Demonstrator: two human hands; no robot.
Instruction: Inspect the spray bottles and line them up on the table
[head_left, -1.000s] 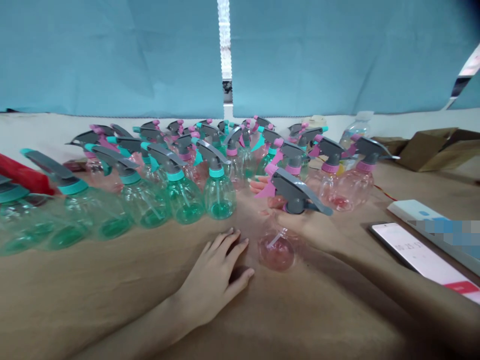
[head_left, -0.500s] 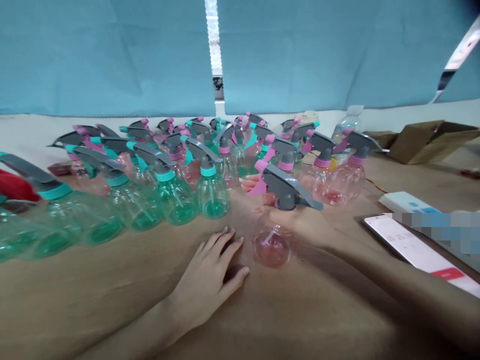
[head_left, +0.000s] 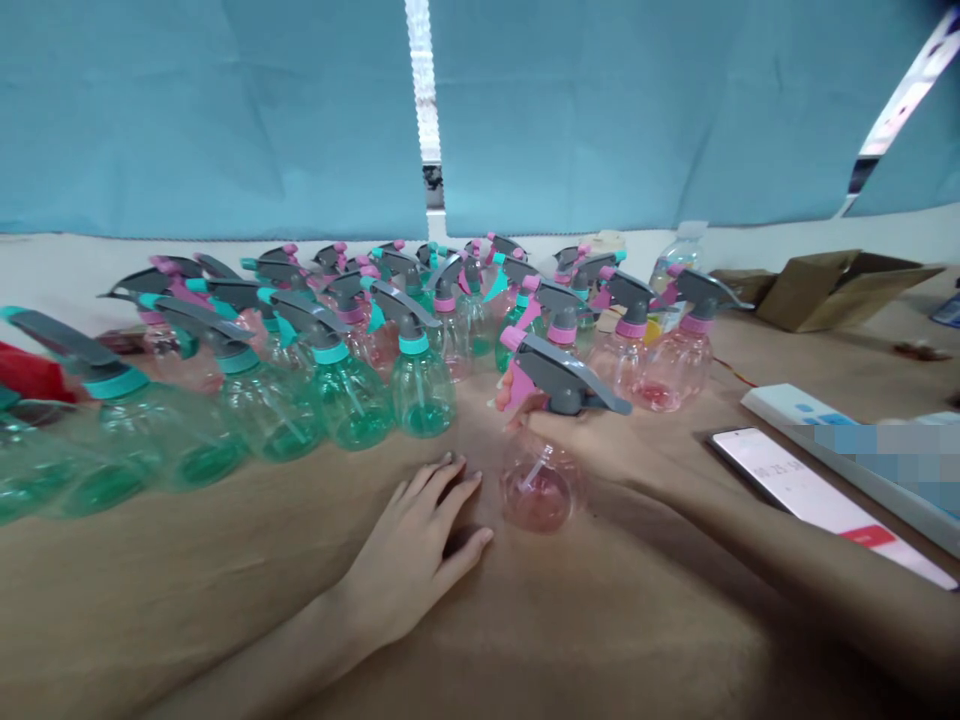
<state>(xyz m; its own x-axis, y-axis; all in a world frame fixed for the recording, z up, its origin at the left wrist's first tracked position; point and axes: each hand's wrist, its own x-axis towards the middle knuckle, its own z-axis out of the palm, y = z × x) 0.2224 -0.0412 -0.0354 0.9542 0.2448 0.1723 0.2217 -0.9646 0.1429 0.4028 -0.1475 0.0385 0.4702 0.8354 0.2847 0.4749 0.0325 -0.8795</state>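
Note:
A clear pink spray bottle with a grey and pink trigger head stands upright on the brown tabletop, in front of the others. My right hand reaches in from the right and is wrapped round its neck, just under the head. Some fingertips show on the far side by the pink trigger; the rest are hidden behind the bottle. My left hand lies flat on the table to the left of this bottle, fingers spread, holding nothing. Nearest beyond it is a green spray bottle with a turquoise collar.
Several green spray bottles form a row to the left, with more pink and green ones behind. Two pink bottles stand at the back right. A phone showing a timer, a white box and an open cardboard box are further right.
The fingertips of my right hand have drawn in from beyond the bottle to its pink trigger. My left hand rests in the same pose. The view has shifted slightly.

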